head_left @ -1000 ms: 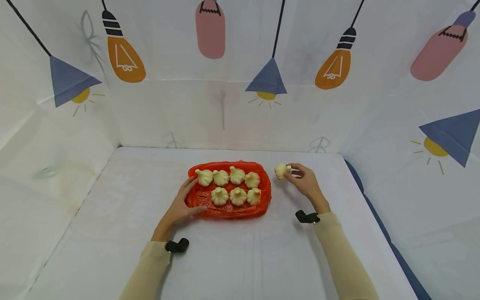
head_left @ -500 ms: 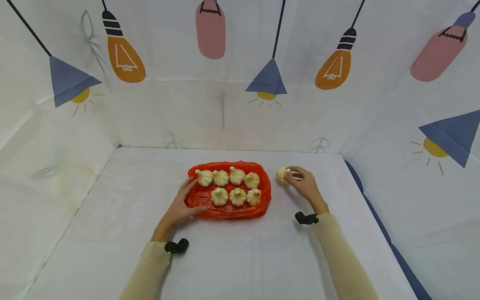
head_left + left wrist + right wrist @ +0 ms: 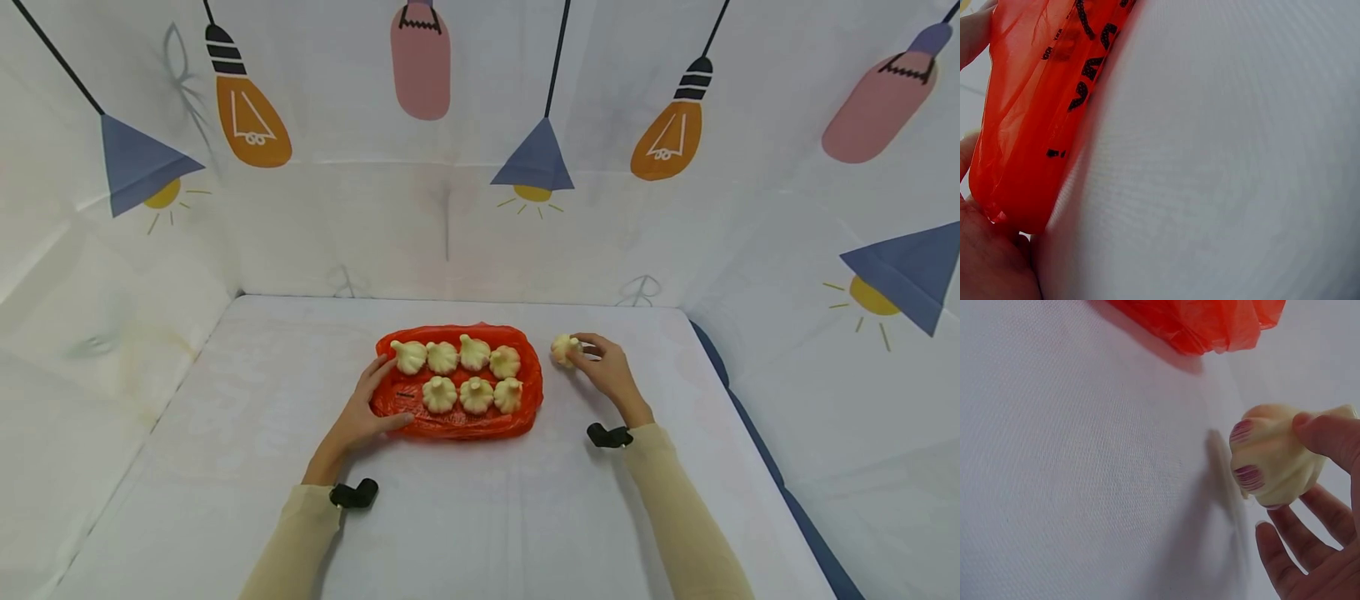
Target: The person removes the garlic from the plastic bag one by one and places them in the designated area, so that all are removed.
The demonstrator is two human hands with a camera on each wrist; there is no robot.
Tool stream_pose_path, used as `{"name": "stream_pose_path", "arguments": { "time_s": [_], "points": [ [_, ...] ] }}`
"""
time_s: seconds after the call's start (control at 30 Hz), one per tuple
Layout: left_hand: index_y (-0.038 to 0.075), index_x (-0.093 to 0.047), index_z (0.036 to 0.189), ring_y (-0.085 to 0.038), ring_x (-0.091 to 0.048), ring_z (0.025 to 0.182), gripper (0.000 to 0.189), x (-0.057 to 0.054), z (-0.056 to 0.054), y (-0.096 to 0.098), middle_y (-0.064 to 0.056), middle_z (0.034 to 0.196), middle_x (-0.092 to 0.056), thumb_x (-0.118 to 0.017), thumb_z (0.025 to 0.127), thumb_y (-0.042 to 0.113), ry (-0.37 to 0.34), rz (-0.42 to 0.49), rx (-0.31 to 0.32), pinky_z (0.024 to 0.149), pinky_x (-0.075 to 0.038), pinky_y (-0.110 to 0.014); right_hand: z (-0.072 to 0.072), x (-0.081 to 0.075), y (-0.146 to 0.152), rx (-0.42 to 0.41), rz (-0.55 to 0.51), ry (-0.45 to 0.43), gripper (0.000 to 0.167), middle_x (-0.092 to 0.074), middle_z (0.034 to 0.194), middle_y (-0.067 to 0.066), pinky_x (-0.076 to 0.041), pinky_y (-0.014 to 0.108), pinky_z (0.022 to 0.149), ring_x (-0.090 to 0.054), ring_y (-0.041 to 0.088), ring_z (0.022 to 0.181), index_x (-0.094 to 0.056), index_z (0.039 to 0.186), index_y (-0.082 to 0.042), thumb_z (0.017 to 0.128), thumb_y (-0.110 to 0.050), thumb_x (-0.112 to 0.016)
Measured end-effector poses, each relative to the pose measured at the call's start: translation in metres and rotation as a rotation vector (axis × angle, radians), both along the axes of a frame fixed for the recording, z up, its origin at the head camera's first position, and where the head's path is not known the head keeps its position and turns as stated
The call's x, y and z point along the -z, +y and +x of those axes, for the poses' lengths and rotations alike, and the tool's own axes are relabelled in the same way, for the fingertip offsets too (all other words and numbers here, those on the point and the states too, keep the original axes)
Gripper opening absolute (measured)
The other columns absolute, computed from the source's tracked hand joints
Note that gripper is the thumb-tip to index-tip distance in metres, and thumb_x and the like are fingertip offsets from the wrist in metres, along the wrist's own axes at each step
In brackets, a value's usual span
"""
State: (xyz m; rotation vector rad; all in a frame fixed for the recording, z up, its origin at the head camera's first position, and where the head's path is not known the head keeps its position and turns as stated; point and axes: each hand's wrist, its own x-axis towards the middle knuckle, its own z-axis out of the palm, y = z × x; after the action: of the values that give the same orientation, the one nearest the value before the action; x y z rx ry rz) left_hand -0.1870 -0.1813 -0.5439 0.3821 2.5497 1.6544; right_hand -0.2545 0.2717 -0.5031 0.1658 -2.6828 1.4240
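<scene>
A shallow tray wrapped in a red plastic bag (image 3: 396,421) lies on the white table. In it several garlic bulbs (image 3: 440,394) form two rows; the near row's left end shows bare red plastic. My left hand (image 3: 362,412) holds the tray's left end, thumb along the near rim and fingers at the far left. To the right of the tray, my right hand (image 3: 611,371) pinches a garlic bulb (image 3: 1279,456) between thumb and fingers. Purple streaks mark this bulb, and its stem points back toward the hand. In the right wrist view a shadow lies beneath it, apart from it.
The white table (image 3: 450,517) extends around the tray. Behind it hangs a white cloth wall (image 3: 337,225) printed with lamps and bulbs. Each wrist carries a small black device, such as the black camera (image 3: 609,435) on the right.
My right hand has shifted slightly nearer to me with the garlic bulb in its fingers. The left hand and the tray have stayed in place.
</scene>
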Motion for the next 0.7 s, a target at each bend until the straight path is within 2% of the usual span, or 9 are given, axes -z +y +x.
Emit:
{"name": "stream_pose_path", "arguments": {
  "time_s": [0.27, 0.7],
  "points": [
    [0.021, -0.032, 0.162, -0.045, -0.007, 0.158, 0.099, 0.0001, 0.0006, 0.0003, -0.01, 0.173, -0.009, -0.087, 0.08, 0.026, 0.002, 0.01, 0.001, 0.118, -0.015, -0.077, -0.0008, 0.0019, -0.0036, 0.007, -0.021, -0.019, 0.041, -0.063, 0.139, 0.022, -0.056, 0.055, 0.1, -0.063, 0.043, 0.123, -0.067, 0.131, -0.002, 0.095, -0.019, -0.075],
    [0.017, -0.033, 0.162, -0.046, -0.009, 0.158, 0.098, -0.0024, 0.0023, 0.0024, -0.012, 0.173, -0.01, -0.086, 0.08, 0.023, 0.019, 0.018, 0.0, 0.118, -0.016, -0.077, -0.0048, 0.0058, -0.0096, -0.009, 0.004, -0.025, 0.043, -0.062, 0.14, 0.023, -0.055, 0.054, 0.102, -0.062, 0.044, 0.125, -0.065, 0.133, -0.002, 0.096, -0.021, -0.073]
  ]
}}
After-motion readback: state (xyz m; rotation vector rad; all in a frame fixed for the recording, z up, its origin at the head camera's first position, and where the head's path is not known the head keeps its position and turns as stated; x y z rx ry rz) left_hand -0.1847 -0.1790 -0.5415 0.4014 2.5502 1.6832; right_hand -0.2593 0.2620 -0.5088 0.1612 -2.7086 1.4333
